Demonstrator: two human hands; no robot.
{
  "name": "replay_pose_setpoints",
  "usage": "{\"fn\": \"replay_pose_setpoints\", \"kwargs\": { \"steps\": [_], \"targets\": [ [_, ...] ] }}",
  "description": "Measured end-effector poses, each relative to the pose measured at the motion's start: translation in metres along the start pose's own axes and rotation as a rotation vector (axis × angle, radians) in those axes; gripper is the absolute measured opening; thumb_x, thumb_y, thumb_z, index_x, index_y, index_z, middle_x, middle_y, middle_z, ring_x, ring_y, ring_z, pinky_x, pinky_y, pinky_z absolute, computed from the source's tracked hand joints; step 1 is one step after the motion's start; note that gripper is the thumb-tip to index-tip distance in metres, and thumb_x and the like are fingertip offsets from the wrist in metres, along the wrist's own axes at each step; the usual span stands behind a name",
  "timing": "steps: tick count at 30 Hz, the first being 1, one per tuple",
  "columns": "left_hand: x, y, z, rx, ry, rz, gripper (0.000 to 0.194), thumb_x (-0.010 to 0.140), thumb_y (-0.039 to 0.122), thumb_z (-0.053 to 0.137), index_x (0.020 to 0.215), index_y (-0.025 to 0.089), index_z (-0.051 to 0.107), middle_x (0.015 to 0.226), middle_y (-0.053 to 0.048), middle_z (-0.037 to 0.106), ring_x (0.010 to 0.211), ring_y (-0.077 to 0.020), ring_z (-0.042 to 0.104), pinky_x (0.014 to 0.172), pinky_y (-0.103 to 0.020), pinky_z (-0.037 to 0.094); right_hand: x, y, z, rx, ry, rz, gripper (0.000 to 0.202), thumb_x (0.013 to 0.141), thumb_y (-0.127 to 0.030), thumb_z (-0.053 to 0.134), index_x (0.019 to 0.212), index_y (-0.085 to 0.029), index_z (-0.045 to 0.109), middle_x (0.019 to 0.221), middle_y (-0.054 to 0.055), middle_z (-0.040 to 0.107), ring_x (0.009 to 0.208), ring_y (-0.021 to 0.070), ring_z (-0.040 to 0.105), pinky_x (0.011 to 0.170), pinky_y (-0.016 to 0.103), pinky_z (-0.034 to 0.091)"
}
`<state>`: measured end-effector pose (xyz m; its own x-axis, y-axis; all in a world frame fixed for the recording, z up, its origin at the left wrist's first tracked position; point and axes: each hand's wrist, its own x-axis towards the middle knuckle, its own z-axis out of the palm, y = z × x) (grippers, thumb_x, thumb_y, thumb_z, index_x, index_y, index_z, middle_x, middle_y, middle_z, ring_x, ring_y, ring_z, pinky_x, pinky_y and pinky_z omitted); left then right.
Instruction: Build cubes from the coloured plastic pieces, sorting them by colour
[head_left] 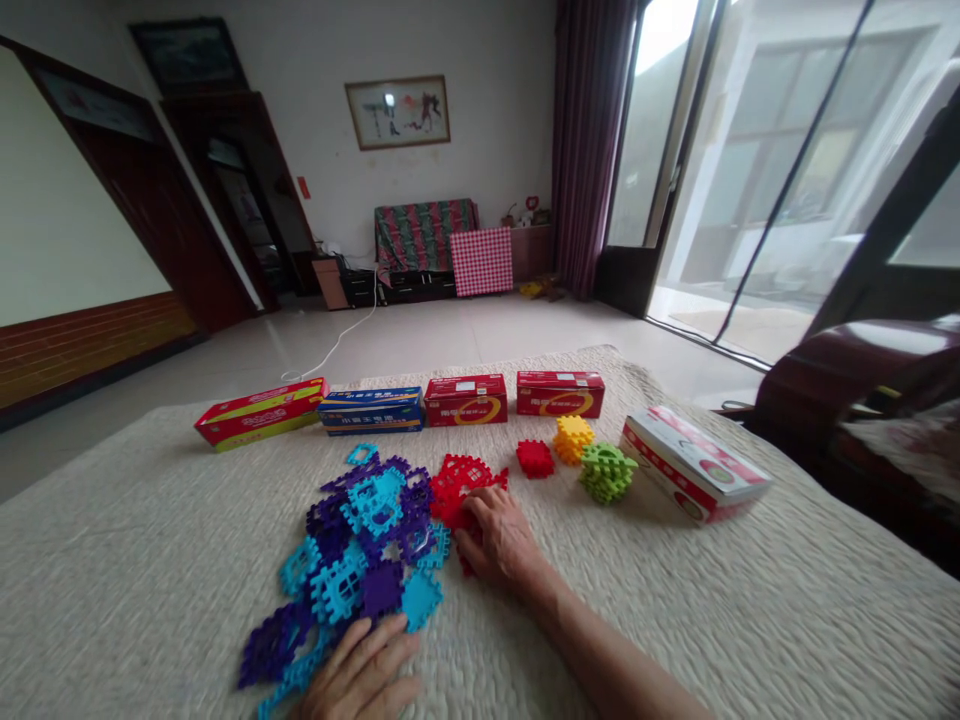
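Note:
Purple tiles [382, 587] and light blue tiles [421, 598] with notched edges lie in a loose pile on the quilted cover. My left hand [364, 672] rests at the near edge of this pile, fingers apart. My right hand [496, 535] is bent over red tiles [463, 478] just right of the pile; its fingertips touch them, and what lies beneath is partly hidden. Farther right stand a small red stack [535, 459], a yellow stack [574, 440] and a green stack [607, 473].
Behind the tiles stand a red and green box [262, 414], a blue box [372, 411] and two red boxes [466, 400]. A white and red box [694, 465] lies at the right. The quilted cover [675, 610] spreads beneath everything.

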<state>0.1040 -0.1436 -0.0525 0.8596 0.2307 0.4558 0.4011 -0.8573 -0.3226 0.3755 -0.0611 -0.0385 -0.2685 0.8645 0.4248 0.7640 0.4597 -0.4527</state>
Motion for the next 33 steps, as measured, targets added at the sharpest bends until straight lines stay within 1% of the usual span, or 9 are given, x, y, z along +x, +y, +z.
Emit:
{"fn": "replay_pose_setpoints", "kwargs": {
  "steps": [5, 10, 13, 15, 20, 23, 26, 29, 33],
  "targets": [
    [-0.004, -0.011, -0.011, -0.016, 0.049, -0.118, 0.03, 0.084, 0.01, 0.043, 0.097, 0.023, 0.066, 0.112, -0.003, 0.07, 0.119, -0.019, 0.056, 0.109, -0.036, 0.039, 0.0, -0.001, -0.002, -0.004, -0.005, 0.01, 0.014, 0.083, -0.029, 0.061, 0.093, -0.019, 0.059, 0.103, 0.008, 0.059, 0.097, 0.0212, 0.052, 0.088, 0.036, 0.039],
    [0.026, -0.008, -0.025, -0.04, -0.063, -0.266, 0.04, 0.079, 0.006, 0.046, 0.109, 0.024, 0.064, 0.125, -0.005, 0.063, 0.125, -0.0213, 0.051, 0.108, -0.038, 0.039, 0.0, 0.0, 0.0, -0.014, -0.002, 0.012, 0.013, 0.083, -0.029, 0.062, 0.09, -0.019, 0.058, 0.1, 0.007, 0.059, 0.096, 0.0208, 0.051, 0.088, 0.036, 0.038],
    [0.045, -0.01, -0.021, -0.013, -0.153, -0.205, 0.045, 0.08, 0.011, 0.048, 0.121, 0.025, 0.06, 0.14, -0.004, 0.053, 0.132, -0.023, 0.043, 0.108, -0.038, 0.039, -0.001, 0.0, 0.001, -0.017, 0.01, 0.016, 0.014, 0.082, -0.028, 0.062, 0.091, -0.019, 0.059, 0.099, 0.007, 0.059, 0.096, 0.0207, 0.051, 0.087, 0.035, 0.038],
    [0.046, -0.012, -0.013, 0.01, -0.184, -0.201, 0.047, 0.08, 0.011, 0.047, 0.123, 0.026, 0.058, 0.142, -0.003, 0.051, 0.134, -0.0226, 0.042, 0.107, -0.038, 0.039, -0.001, 0.001, 0.001, -0.016, 0.006, 0.015, 0.015, 0.081, -0.028, 0.062, 0.092, -0.019, 0.059, 0.099, 0.006, 0.059, 0.095, 0.0205, 0.051, 0.087, 0.035, 0.038],
    [0.023, -0.021, -0.003, 0.074, -0.207, -0.324, 0.045, 0.079, 0.007, 0.047, 0.117, 0.026, 0.062, 0.135, -0.003, 0.056, 0.131, -0.0236, 0.045, 0.104, -0.04, 0.042, 0.0, 0.001, 0.0, -0.005, 0.006, 0.005, 0.015, 0.081, -0.028, 0.062, 0.093, -0.019, 0.059, 0.1, 0.007, 0.059, 0.095, 0.0205, 0.051, 0.087, 0.034, 0.037],
    [0.031, -0.021, -0.001, 0.08, -0.154, -0.456, 0.041, 0.077, 0.006, 0.048, 0.11, 0.024, 0.065, 0.129, -0.006, 0.06, 0.127, -0.0263, 0.048, 0.1, -0.043, 0.045, 0.0, 0.0, 0.0, 0.005, 0.01, 0.007, 0.015, 0.081, -0.027, 0.062, 0.093, -0.019, 0.06, 0.101, 0.006, 0.059, 0.095, 0.0204, 0.05, 0.087, 0.034, 0.037],
    [0.069, -0.02, 0.015, -0.011, -0.085, -0.611, 0.044, 0.081, 0.007, 0.044, 0.119, 0.022, 0.061, 0.132, -0.008, 0.057, 0.125, -0.024, 0.051, 0.103, -0.042, 0.045, 0.0, 0.0, 0.002, 0.005, 0.012, 0.008, 0.014, 0.081, -0.027, 0.062, 0.092, -0.019, 0.059, 0.099, 0.006, 0.059, 0.095, 0.0203, 0.05, 0.087, 0.034, 0.037],
    [0.11, -0.025, 0.049, -0.119, 0.033, -0.756, 0.046, 0.085, 0.008, 0.04, 0.127, 0.015, 0.055, 0.134, -0.013, 0.055, 0.124, -0.0233, 0.052, 0.104, -0.04, 0.046, 0.0, 0.002, 0.004, 0.001, 0.024, 0.013, 0.012, 0.081, -0.026, 0.062, 0.09, -0.019, 0.059, 0.098, 0.006, 0.059, 0.092, 0.0197, 0.051, 0.086, 0.034, 0.037],
    [0.128, -0.033, 0.092, -0.16, 0.152, -0.9, 0.047, 0.084, 0.007, 0.038, 0.129, 0.011, 0.053, 0.132, -0.017, 0.055, 0.124, -0.026, 0.052, 0.102, -0.042, 0.048, 0.0, 0.004, 0.007, 0.004, 0.031, 0.009, 0.01, 0.081, -0.026, 0.061, 0.087, -0.019, 0.057, 0.098, 0.006, 0.059, 0.09, 0.0189, 0.051, 0.084, 0.033, 0.038]
  ]
}}
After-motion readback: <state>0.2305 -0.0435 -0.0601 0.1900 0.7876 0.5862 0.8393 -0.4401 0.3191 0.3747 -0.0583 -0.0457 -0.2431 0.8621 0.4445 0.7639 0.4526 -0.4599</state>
